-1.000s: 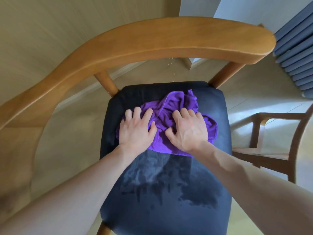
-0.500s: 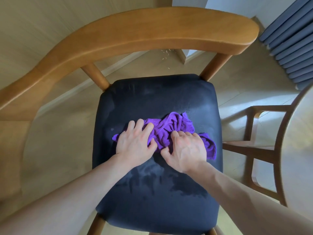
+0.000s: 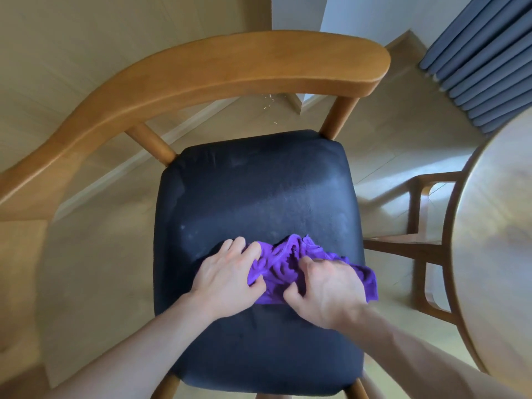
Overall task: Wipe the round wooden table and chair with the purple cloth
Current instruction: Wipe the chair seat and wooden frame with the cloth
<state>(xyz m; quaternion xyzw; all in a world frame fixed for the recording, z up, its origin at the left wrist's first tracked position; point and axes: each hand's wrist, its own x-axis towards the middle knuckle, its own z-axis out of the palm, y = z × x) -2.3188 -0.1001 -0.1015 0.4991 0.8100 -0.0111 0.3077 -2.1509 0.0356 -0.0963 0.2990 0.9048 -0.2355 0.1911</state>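
Purple cloth (image 3: 288,269) — soft, bunches easily; left hand (image 3: 227,280) presses flat, fingers spread, right hand (image 3: 328,289) presses with curled fingers, on chair seat (image 3: 253,191) — best held by its bunched middle.

Single head view, worn on person's head, above chair (image 3: 253,197), aimed steeply down at its dark seat, close range. Wide-angle bend curves chair's backrest at frame top. Round table (image 3: 495,240) edge enters right of chair. No second view to overlap.
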